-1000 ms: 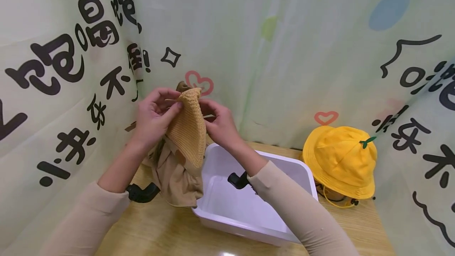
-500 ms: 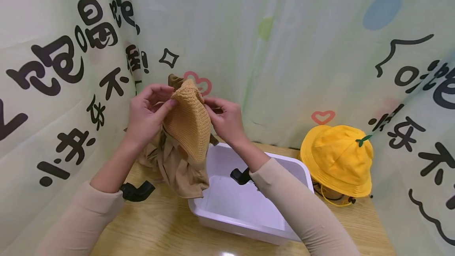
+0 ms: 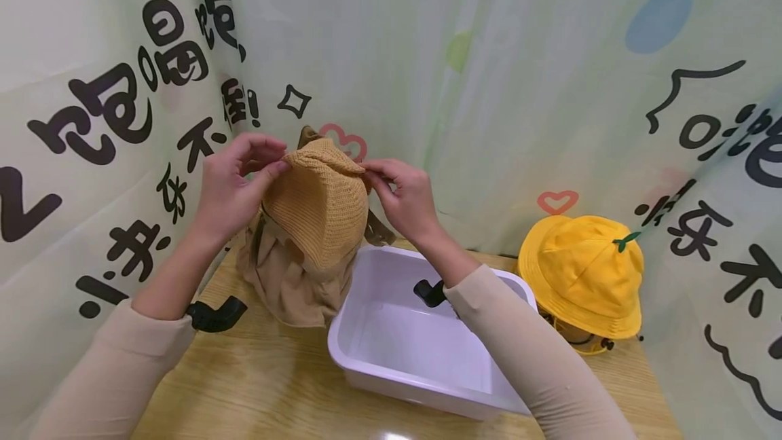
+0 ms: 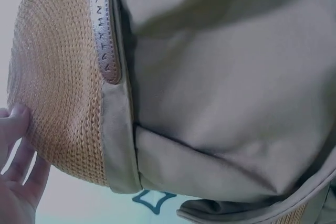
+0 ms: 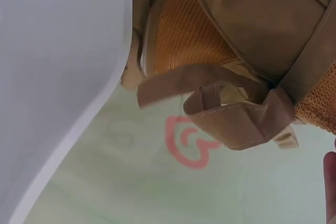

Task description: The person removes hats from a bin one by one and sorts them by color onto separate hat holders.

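Note:
A sun hat with a tan woven crown (image 3: 318,202) and a soft beige cloth brim (image 3: 305,301) hangs between both hands, left of the white basin. My left hand (image 3: 235,182) pinches the crown's upper left edge between thumb and fingers. On the opposite side, my right hand (image 3: 406,199) pinches the crown's upper right edge. In the left wrist view a brown stitched label (image 4: 105,32) sits on the cloth band, and left-hand fingertips (image 4: 18,119) touch the weave. The right wrist view shows a brown cloth bow (image 5: 236,119) at the hat's back; most of the right hand is outside that view.
The white plastic basin (image 3: 403,379) stands on a wooden table (image 3: 263,386). At right, a yellow bucket hat (image 3: 583,270) with a green sprout (image 3: 628,242) rests beside it, cords underneath. A pale printed curtain (image 3: 489,107) encloses the back and sides.
My hands have spread apart, the left going left and the right going right. Between them the folded crown has widened into a rounder shape, and its brim has spread out.

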Available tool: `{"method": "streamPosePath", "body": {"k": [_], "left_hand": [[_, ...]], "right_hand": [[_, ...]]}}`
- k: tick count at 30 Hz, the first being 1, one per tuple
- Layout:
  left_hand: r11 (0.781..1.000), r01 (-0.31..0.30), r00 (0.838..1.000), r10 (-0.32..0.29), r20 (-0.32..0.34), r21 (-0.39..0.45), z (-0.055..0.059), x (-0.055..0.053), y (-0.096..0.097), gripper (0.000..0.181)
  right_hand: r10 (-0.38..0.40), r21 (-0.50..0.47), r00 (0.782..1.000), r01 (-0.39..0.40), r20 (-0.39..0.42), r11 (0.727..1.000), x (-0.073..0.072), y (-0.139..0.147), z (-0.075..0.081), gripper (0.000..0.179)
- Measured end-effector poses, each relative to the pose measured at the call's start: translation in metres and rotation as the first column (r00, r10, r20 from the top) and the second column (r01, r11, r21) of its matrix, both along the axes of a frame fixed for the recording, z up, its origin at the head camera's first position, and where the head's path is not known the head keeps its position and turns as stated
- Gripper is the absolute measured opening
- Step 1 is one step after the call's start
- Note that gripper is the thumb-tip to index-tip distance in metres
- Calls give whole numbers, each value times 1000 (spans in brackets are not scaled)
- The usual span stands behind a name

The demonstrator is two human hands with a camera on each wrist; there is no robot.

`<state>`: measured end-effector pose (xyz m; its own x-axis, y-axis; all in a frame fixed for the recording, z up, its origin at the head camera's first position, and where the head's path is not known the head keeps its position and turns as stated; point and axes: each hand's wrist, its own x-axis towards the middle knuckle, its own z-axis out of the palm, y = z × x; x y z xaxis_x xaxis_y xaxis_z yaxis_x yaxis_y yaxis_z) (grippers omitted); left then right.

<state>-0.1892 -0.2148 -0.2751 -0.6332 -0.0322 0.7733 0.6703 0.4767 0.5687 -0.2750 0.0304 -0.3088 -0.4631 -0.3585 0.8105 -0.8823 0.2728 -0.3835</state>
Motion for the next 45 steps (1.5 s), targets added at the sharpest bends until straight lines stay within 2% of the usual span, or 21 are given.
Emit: {"method": "streamPosePath", "body": {"k": [6,9,19,27,33,39,45], "left_hand": [[993,-59,996,52,-74,-103,3,-7,-8,12],[984,-100,990,83,-115,-146,5,-11,-11,10],[970,-133,980,98,-175,-203,13,-18,-26,11],[970,-158,981,133,-141,-183,5,-25,-33,10],[971,-155,985,138,-108,-180,-5,-31,-38,11],[970,-150,986,134,-95,-193,-14,-36,-41,11],[957,-176,984,161,-82,-230,-20,-39,-42,10]], "right_hand": [[-68,60,994,74,-88,996,-5,-3,-1,14],[-89,60,991,95,-99,994,-7,-6,1,15],[-92,58,981,103,-172,993,-13,-17,8,16],[-96,137,969,130,-229,982,-21,-22,2,15],[-93,180,967,138,-238,974,-25,-24,-4,15],[-121,227,972,167,-203,959,-27,-26,-11,14],[-144,253,978,178,-149,951,-28,-29,-17,14]]}}
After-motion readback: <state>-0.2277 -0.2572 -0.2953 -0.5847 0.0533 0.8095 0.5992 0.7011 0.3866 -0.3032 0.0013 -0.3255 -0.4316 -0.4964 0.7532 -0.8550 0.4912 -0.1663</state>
